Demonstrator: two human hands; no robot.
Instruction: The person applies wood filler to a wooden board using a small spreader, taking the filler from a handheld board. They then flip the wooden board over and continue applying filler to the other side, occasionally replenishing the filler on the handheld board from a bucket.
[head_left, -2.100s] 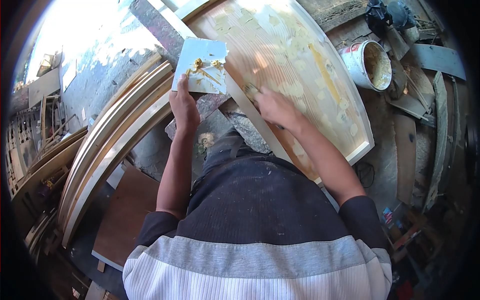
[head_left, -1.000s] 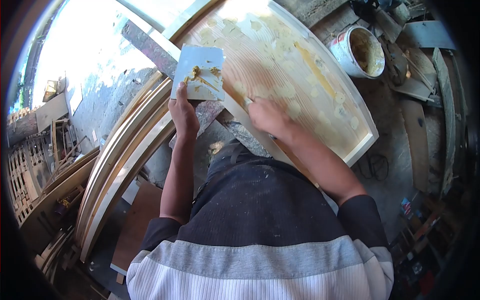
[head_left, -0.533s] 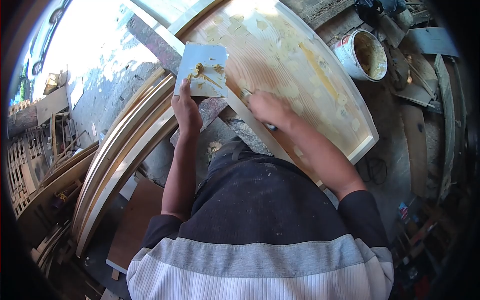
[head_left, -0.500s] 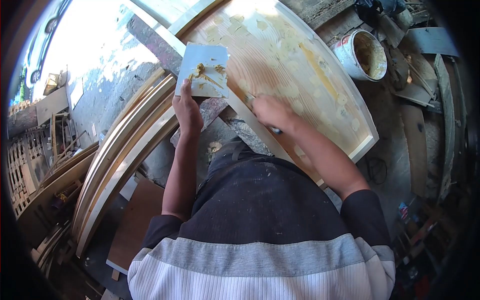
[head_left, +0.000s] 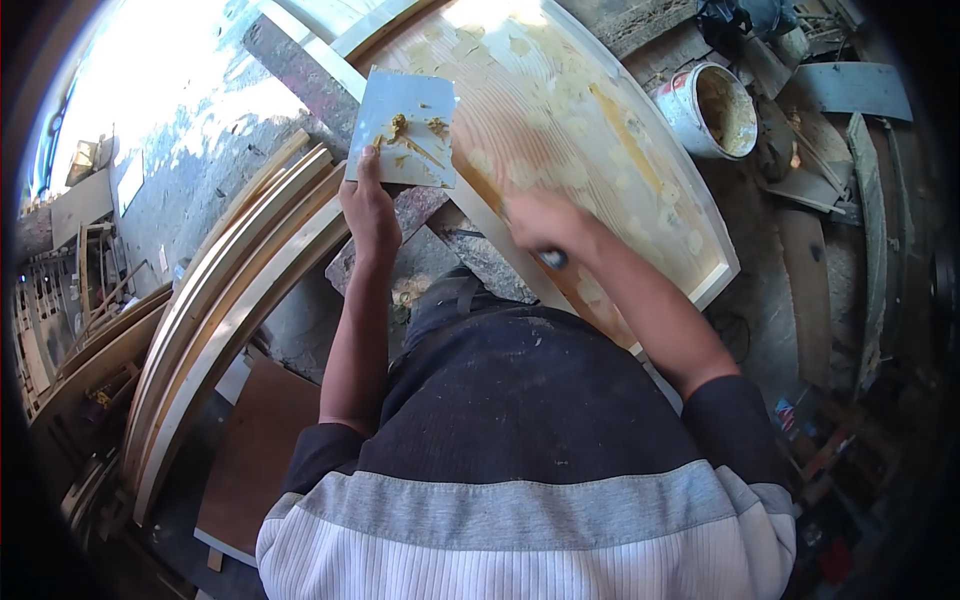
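Observation:
My left hand (head_left: 372,215) grips a thin white board (head_left: 385,100) by its lower left corner, thumb on top. Lumps and smears of yellow-brown putty (head_left: 400,125) lie on the board. My right hand (head_left: 545,222), blurred by motion, is closed around a putty knife (head_left: 553,259); only its dark, pale-tipped handle end shows below the fist, and its blade is not distinguishable. This hand is over the near edge of a curved wooden panel (head_left: 560,130) with raised rims. Dried putty patches and a long yellow-brown streak (head_left: 625,130) mark the panel's face.
A white bucket (head_left: 690,115) with putty-coated insides stands beyond the panel's right side. Curved wooden strips (head_left: 235,290) are stacked at left, near a brown board (head_left: 255,450). Wood scraps (head_left: 810,290) lie on the floor at right.
The right hand has shifted slightly and blurred, with more of the handle end showing. The left hand still holds the board. The whole view has shifted a little.

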